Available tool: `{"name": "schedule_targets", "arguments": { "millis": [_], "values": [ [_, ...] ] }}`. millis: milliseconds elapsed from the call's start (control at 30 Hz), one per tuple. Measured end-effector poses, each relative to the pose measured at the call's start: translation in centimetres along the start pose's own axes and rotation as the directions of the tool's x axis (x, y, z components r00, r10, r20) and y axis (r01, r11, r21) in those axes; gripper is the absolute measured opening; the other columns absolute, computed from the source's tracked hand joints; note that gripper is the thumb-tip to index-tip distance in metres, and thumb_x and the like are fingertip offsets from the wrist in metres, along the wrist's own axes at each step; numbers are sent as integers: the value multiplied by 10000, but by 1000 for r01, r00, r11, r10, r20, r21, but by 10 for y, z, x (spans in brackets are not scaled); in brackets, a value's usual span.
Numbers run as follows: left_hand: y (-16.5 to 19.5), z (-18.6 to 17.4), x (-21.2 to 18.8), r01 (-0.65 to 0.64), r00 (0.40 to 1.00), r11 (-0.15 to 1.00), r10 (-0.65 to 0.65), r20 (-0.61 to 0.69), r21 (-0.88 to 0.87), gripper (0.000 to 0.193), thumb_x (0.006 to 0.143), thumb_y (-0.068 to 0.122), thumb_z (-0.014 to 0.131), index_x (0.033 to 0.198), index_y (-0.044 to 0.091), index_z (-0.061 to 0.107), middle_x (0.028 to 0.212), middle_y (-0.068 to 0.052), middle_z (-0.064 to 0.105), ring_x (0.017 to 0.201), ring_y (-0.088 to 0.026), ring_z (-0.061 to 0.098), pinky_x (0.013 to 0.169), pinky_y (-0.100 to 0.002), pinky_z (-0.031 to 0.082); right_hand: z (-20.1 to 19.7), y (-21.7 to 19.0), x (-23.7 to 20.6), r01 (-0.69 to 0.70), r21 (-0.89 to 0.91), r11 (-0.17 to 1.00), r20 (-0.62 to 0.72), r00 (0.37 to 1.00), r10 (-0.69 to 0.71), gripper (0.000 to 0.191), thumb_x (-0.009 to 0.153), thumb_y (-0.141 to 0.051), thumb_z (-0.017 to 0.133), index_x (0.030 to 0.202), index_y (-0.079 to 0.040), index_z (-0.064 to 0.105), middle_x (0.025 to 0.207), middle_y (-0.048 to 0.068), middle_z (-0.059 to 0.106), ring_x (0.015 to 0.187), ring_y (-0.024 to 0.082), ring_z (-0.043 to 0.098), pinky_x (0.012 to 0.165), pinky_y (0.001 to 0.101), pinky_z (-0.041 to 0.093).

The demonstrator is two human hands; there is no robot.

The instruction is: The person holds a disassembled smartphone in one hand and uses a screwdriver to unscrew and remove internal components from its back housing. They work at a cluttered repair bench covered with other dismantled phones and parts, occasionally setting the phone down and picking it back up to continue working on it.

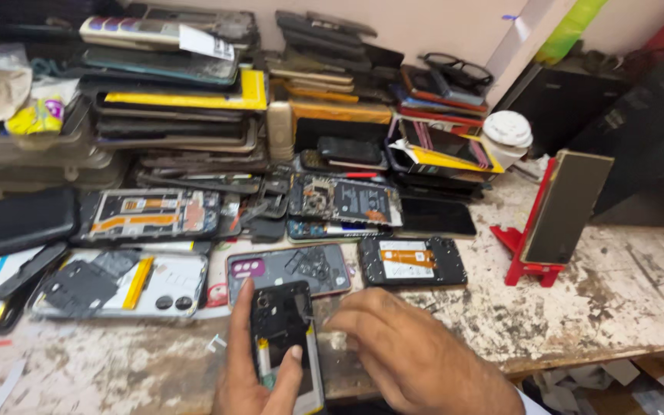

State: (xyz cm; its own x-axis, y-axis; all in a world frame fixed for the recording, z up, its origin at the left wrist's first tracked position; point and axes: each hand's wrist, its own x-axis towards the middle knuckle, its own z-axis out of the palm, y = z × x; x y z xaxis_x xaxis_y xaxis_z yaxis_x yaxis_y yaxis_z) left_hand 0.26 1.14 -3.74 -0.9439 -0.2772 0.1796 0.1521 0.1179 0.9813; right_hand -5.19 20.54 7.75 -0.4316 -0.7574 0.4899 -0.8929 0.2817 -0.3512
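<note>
From the head camera, your left hand [251,376] holds an opened phone [286,338] at the near edge of the bench [616,292]. Its back is off and the dark boards inside face up. Your index finger runs up the phone's left side and your thumb lies across its lower part, so the fingers are closed around the body of the phone. The phone is tilted slightly, top end away from you, and its lower end runs out of the picture.

Your right hand [416,357] lies just right of the phone, palm down, fingers bent with the tips on the worn white bench top close to the phone's right edge. You can't tell whether those fingers pinch anything; nothing shows between them.

Just beyond the phone lies a purple phone back [290,267], and to its right a black phone frame with an orange ribbon cable [413,261]. To the left is a white phone shell with a yellow strip [121,284]. Farther back, more opened phones lie in a row, and behind them stacks of phones and screens [178,100] stand against the wall.

On the right, a red stand [528,246] holds a phone leaning upright, well apart from your hands. Behind it sits a white round lid [507,129], and a pair of black glasses [459,71] rests on the far stack.
</note>
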Motion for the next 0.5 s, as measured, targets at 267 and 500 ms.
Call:
{"name": "schedule_targets", "arguments": {
  "millis": [267,500],
  "values": [
    [7,-3,-3,-9,1000,1000,9,20,-24,891,816,24,633,1597,103,211,1367,-201,651,1249,-251,664,1032,-360,475,0,-4,6,-347,-18,938,98,933,347,306,924,-74,672,1224,-83,611,1019,102,664,886,284,714,751,377,571],
    [8,-1,-4,-78,997,993,77,17,93,894,801,9,659,1592,66,247,1389,-230,616,1303,-272,619,1068,-380,438,5,-9,15,-452,-28,892,57,890,452,263,957,-55,754,1180,-89,618,996,90,660,893,281,717,758,376,568]
  ]
}}
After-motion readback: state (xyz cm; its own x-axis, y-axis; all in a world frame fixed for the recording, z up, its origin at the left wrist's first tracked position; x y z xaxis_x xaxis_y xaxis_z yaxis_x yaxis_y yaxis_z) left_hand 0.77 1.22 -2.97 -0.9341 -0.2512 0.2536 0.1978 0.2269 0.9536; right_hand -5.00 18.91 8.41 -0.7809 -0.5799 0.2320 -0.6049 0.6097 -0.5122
